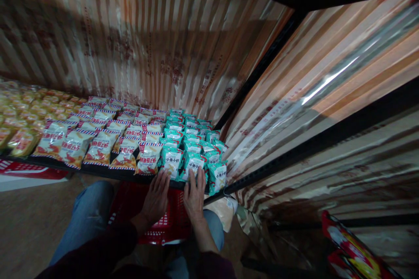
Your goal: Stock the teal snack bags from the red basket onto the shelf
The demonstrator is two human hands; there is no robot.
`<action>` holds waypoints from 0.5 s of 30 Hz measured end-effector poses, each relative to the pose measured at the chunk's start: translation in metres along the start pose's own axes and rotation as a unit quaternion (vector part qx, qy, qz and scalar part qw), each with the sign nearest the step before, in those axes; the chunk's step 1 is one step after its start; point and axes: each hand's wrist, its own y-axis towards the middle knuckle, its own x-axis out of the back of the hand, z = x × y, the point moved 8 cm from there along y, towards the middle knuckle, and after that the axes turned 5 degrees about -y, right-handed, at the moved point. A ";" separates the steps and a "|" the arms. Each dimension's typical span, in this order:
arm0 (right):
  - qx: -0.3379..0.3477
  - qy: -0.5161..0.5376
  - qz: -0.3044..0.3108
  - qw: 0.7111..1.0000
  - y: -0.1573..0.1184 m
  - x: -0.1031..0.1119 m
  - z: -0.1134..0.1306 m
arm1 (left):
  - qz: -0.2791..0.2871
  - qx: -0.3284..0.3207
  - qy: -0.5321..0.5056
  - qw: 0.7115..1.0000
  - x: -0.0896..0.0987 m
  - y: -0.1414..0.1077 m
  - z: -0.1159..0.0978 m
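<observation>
Teal snack bags (pixel 172 160) stand in rows at the right end of a black shelf (pixel 108 172). Against the lower front of these bags my left hand (pixel 156 196) rests, fingers stretched out and nothing gripped. My right hand (pixel 195 194) has its fingers spread over the lower part of another front teal bag (pixel 194 163), apparently touching it without grasping. White-and-red snack bags (pixel 149 157) with striped edges fill the rows just left of the teal ones. Below both hands, between the knees, sits a red plastic basket (pixel 131 200).
Yellow packages (pixel 22 139) line the shelf's far left. A black metal post (pixel 258 69) and a slanted rail (pixel 314 139) bound the right side, with clear-wrapped striped sheeting (pixel 131 30) behind. Red-and-yellow packages (pixel 353 244) show at lower right.
</observation>
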 end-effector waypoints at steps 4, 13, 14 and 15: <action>0.004 -0.008 0.001 1.000 0.001 -0.003 0.000 | 0.002 -0.001 0.005 1.000 -0.003 -0.002 0.003; 0.003 -0.022 -0.007 1.000 -0.005 0.000 0.001 | 0.016 -0.005 -0.013 1.000 -0.002 -0.005 0.001; 0.004 -0.020 -0.005 1.000 -0.005 0.000 0.002 | 0.019 -0.008 -0.016 1.000 -0.003 -0.005 0.001; 0.006 -0.017 -0.004 1.000 -0.004 -0.001 0.002 | 0.020 -0.009 -0.019 1.000 -0.003 -0.005 0.001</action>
